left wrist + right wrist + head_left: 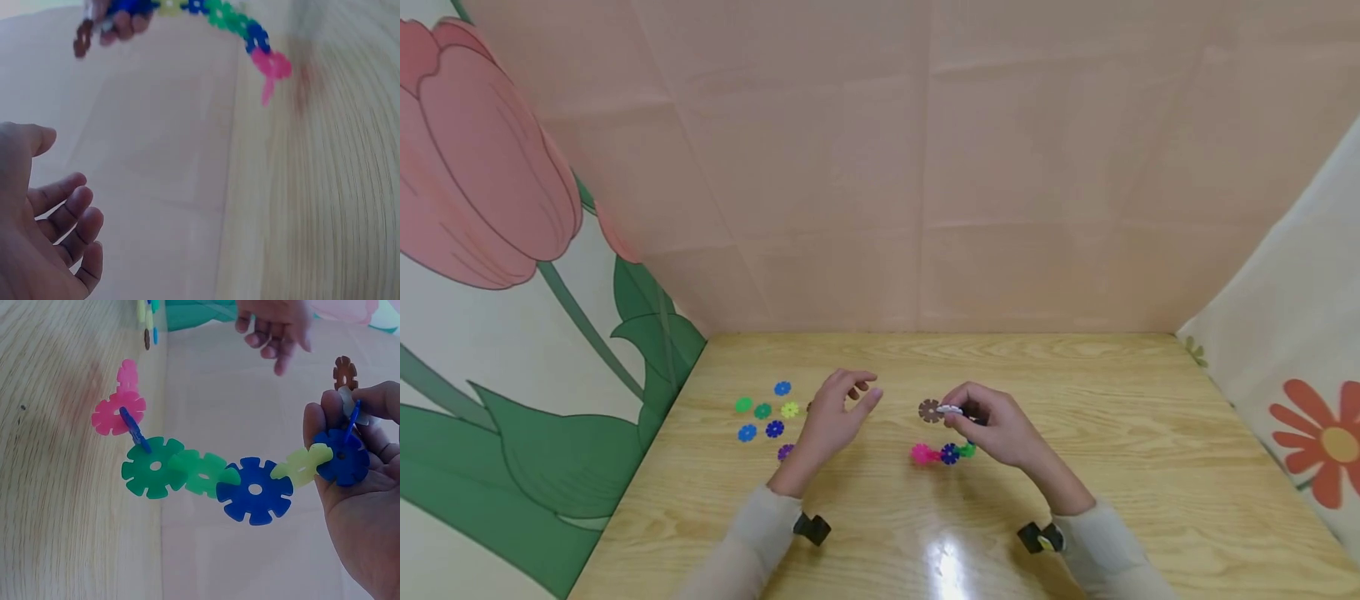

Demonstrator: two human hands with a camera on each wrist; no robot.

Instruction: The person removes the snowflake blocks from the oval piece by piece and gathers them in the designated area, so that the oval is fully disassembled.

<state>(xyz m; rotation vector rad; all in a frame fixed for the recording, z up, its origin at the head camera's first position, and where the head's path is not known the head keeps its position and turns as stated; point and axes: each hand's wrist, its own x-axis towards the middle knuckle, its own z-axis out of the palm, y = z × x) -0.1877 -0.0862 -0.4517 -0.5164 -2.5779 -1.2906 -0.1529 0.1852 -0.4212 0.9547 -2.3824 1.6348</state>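
My right hand (1000, 423) pinches a white notched disc (951, 409) between thumb and fingertips. A brown notched disc (930, 411) is joined to the white one and sticks out to its left. From the same hand hangs a chain of interlocking flower-shaped discs; the right wrist view shows a yellow disc (302, 464), a large blue disc (255, 491), a green disc (154, 469) and a pink disc (119, 414) along it. My left hand (833, 412) holds nothing, its fingers loosely bent, left of the brown disc and apart from the chain.
Several loose discs lie at the left of the wooden table (880, 517), among them a light green one (743, 404), a yellow one (790, 409) and a purple one (786, 452), partly behind my left hand. A pink cloth wall (925, 167) stands behind the table.
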